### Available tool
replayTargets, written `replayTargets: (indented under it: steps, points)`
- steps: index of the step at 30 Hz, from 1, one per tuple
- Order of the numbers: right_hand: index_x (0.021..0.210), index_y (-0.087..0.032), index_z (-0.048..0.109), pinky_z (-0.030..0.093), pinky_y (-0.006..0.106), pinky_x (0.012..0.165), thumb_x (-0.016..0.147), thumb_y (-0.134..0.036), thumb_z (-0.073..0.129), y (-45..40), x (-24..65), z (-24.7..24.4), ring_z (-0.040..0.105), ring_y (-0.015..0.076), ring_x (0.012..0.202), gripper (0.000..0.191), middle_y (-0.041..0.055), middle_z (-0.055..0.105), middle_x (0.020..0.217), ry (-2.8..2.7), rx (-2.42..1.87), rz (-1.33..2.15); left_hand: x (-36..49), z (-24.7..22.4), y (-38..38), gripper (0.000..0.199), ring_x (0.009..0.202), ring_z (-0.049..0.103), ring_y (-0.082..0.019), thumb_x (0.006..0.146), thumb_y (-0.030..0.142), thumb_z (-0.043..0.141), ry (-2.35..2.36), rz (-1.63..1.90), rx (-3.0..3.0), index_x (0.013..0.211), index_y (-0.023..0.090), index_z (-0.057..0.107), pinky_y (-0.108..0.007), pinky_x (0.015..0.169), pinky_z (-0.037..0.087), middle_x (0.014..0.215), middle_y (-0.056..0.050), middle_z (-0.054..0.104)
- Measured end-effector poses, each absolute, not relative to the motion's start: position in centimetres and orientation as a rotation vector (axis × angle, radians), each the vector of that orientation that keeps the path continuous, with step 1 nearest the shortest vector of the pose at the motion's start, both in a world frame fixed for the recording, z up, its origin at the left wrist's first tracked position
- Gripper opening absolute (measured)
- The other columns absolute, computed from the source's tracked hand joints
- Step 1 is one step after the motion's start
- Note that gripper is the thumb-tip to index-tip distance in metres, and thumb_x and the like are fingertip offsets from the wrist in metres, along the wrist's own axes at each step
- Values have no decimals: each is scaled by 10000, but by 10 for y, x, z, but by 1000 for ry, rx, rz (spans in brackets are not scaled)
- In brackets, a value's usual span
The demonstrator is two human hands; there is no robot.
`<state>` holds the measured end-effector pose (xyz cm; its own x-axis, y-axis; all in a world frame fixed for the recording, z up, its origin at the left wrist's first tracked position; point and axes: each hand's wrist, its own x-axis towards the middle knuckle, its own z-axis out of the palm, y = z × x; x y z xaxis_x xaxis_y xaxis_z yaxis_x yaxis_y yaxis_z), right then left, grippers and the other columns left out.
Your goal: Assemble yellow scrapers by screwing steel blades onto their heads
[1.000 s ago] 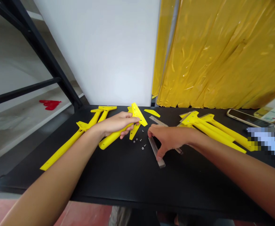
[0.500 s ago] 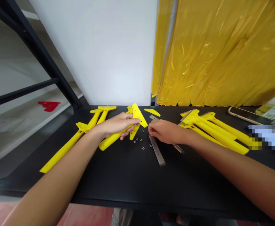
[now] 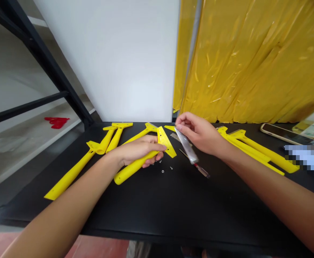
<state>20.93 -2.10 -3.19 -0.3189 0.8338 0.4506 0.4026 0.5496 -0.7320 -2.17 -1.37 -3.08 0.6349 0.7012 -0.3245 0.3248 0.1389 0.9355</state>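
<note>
My left hand [image 3: 143, 148] is closed around a yellow scraper handle [image 3: 135, 167], whose wide head with small holes points to the right. Pinched at its upper end by my right hand [image 3: 190, 129] is a flat metallic strip [image 3: 186, 145], tilted over the black table. Beneath and beside that strip lie a screwdriver [image 3: 202, 171] and a thin metal blade [image 3: 175, 137]. Small screws [image 3: 171, 168] and nuts [image 3: 162, 171] are scattered below the scraper head. A loose yellow plate [image 3: 169, 127] rests behind, partly hidden by my right hand.
Several yellow scrapers lie on the black table [image 3: 157, 211], some at the left [image 3: 71, 173] and others at the right [image 3: 269, 152]. A phone [image 3: 288, 134] is at the right rear. A red object [image 3: 57, 122] sits on the left shelf. White and yellow surfaces stand behind.
My right hand has moved up and lifted the metallic strip off the table. The scraper in my left hand has shifted slightly right and nearer, its head turned a little.
</note>
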Motion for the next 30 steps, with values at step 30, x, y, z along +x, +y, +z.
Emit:
replayTargets:
  steps: [30]
  points:
    - [903, -188, 695, 541, 272, 581, 814, -298, 735, -26, 188, -64, 603, 107, 581, 147, -3, 691, 757, -1641, -1073, 1150, -11, -37, -20, 355, 355, 438, -92, 979, 451, 538, 1010, 345, 1764, 745, 190, 591, -210, 325, 355, 523, 33, 513]
